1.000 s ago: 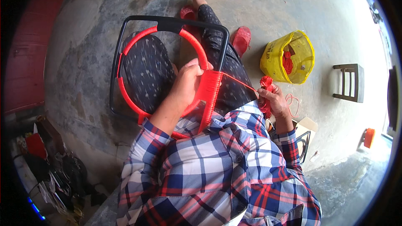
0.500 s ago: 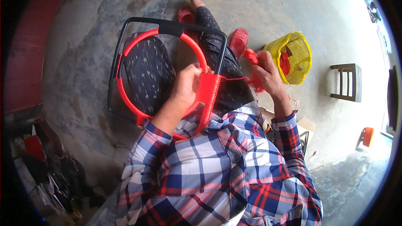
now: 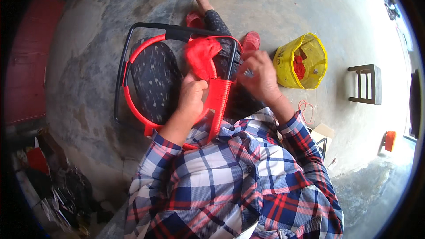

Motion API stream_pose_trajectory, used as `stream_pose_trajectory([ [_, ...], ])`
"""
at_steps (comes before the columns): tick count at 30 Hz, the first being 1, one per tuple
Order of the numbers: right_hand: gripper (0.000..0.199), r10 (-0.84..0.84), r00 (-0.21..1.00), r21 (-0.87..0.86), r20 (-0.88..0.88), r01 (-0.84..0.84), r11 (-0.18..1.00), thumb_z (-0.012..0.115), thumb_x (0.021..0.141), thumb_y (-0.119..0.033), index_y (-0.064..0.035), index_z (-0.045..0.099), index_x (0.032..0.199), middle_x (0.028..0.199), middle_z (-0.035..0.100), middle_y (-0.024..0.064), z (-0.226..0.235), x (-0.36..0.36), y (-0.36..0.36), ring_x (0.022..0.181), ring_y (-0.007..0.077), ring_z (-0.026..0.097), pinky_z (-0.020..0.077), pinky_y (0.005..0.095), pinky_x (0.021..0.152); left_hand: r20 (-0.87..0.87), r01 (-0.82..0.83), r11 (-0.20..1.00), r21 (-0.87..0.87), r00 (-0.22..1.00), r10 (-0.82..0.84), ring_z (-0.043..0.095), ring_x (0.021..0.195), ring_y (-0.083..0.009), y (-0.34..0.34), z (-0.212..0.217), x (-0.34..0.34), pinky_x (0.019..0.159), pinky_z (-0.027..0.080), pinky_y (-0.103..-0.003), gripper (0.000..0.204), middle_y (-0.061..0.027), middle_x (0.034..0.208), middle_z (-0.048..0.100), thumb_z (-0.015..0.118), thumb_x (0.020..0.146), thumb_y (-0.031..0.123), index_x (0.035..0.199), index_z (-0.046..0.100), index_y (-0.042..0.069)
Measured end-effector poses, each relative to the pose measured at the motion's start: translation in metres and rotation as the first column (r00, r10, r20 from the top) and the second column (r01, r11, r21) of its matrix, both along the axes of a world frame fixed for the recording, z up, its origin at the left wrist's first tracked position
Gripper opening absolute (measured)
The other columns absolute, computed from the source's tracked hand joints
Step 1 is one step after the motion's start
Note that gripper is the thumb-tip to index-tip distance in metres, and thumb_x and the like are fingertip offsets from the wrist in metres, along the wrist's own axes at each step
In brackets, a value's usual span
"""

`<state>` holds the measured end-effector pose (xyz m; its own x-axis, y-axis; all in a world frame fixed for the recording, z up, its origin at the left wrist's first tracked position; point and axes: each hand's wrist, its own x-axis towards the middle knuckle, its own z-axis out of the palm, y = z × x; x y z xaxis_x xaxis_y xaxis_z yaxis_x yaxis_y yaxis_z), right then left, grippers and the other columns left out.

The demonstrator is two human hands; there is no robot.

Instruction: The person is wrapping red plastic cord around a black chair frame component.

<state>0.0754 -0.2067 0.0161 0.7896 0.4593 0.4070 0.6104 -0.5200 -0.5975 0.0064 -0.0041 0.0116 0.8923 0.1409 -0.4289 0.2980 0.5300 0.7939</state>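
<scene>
L hand [image 3: 191, 97] is half closed inside the red-wrapped ring [image 3: 136, 104] of the black frame [image 3: 156, 25], w/ the red cord bundle [image 3: 201, 57] touching just above its fingers; I cannot tell which of them it grips. R hand [image 3: 262, 77], approx. half open w/ bent fingers, is beside the frame's R bar, blurred, so cannot tell if it has any cord. Frame lies on the person's lap, yellow bucket [image 3: 287, 67] w/ red cord inside stands to R.

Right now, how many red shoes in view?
2. One red shoe sits just beyond the black frame, partly hidden; the second red shoe lies between the frame and the yellow bucket. Others could be hidden.
</scene>
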Motion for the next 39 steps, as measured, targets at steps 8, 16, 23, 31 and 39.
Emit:
stream_pose_trajectory([
  [8, 0.036, 0.173, 0.92, 0.235, -0.353, -0.092, 0.968, 0.074, 0.072, -0.019, -0.0041, 0.065, 0.103, 0.102, 0.061, 0.0121, -0.02, -0.017, 0.003, 0.098, 0.0268, 0.057, 0.0454, 0.0361, 0.086, -0.107, 0.194, 0.942, -0.274, 0.967, -0.231, 0.067, 0.084, -0.0223, 0.004, -0.001, 0.003, 0.074, 0.055, -0.034, 0.034, -0.0124, 0.097, 0.065, 0.047, 0.075, -0.006, 0.107, 0.058, -0.001],
  [16, 0.028, 0.771, 0.57, 0.936, -0.286, 0.34, 0.096, 0.063, 0.071, -0.021, -0.0091, 0.049, 0.092, 0.082, 0.054, 0.0065, 0.028, -0.03, -0.083, 0.076, 0.0213, 0.053, 0.0443, 0.0367, 0.074, -0.1, 0.067, 0.95, -0.305, 0.99, -0.102, 0.064, 0.081, -0.0185, 0.0, -0.002, 0.005, 0.077, 0.053, -0.031, 0.028, -0.0093, 0.092, 0.065, 0.044, 0.081, 0.001, 0.106, 0.057, 0.003],
  [23, 0.026, 0.665, 0.651, 0.879, -0.366, 0.476, 0.018, 0.059, 0.085, -0.025, -0.0083, 0.047, 0.101, 0.089, 0.05, 0.0032, 0.04, -0.009, -0.127, 0.075, 0.0169, 0.05, 0.0418, 0.0362, 0.076, -0.045, 0.107, 0.925, -0.364, 0.99, -0.132, 0.064, 0.082, -0.02, 0.002, 0.002, 0.004, 0.079, 0.053, -0.036, 0.02, -0.0105, 0.091, 0.065, 0.05, 0.087, 0.015, 0.101, 0.06, 0.004],
  [31, 0.013, 0.438, 0.361, 0.547, -0.823, 0.297, 0.783, 0.061, 0.087, -0.004, -0.0051, 0.054, 0.098, 0.07, 0.056, 0.0011, 0.005, -0.031, 0.001, 0.06, 0.0119, 0.057, 0.0482, 0.0256, 0.056, -0.119, 0.07, 0.967, -0.244, 0.988, -0.101, 0.064, 0.077, -0.0181, -0.005, 0.0, 0.006, 0.072, 0.053, -0.033, 0.025, -0.0078, 0.083, 0.065, 0.055, 0.094, 0.031, 0.089, 0.06, 0.007],
  [39, 0.017, 0.55, 0.349, 0.648, -0.759, 0.48, 0.591, 0.058, 0.08, 0.0, -0.0016, 0.054, 0.096, 0.057, 0.05, 0.0014, 0.012, -0.027, -0.038, 0.043, 0.0109, 0.046, 0.0365, 0.0232, 0.041, -0.173, -0.016, 0.922, -0.387, 0.983, -0.056, 0.062, 0.079, -0.0175, -0.006, 0.016, 0.006, 0.075, 0.051, -0.033, 0.005, -0.0077, 0.086, 0.062, 0.052, 0.09, 0.01, 0.086, 0.052, 0.007],
])
